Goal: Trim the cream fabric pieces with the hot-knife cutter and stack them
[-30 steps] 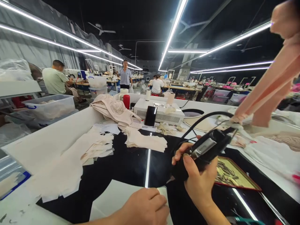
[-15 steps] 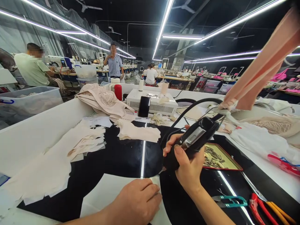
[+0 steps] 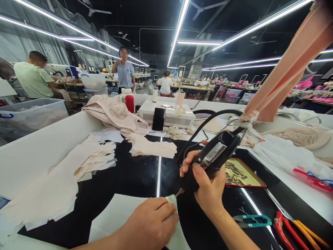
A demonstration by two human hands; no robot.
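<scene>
My left hand [image 3: 158, 220] presses down with bent fingers on a pale fabric panel [image 3: 114, 218], pinching it near its right edge. At the panel's top corner, just past those fingertips, a small strip looks folded or doubled. My right hand [image 3: 208, 184] is wrapped round a black corded hand tool [image 3: 212, 154] with a silver plate on its side. It is tilted, its narrow metal tip [image 3: 179, 192] pointing down-left by that corner. Whether the tip touches the fabric I cannot tell. A pink cloth strap [image 3: 283, 76] is tied to the tool's cord end.
Cut fabric pieces [image 3: 54, 177] lie left, with another stack [image 3: 153, 147] ahead. A phone [image 3: 158, 119] leans on a white vented box [image 3: 179, 119]. At right are a tray [image 3: 256, 178], teal thread snips [image 3: 253, 220] and red-handled pliers [image 3: 282, 229]. Co-workers are beyond the table.
The tool's metal tip now shows beside the fabric corner, where it was barely visible before. Both hands keep their grips, and the whole view has shifted slightly.
</scene>
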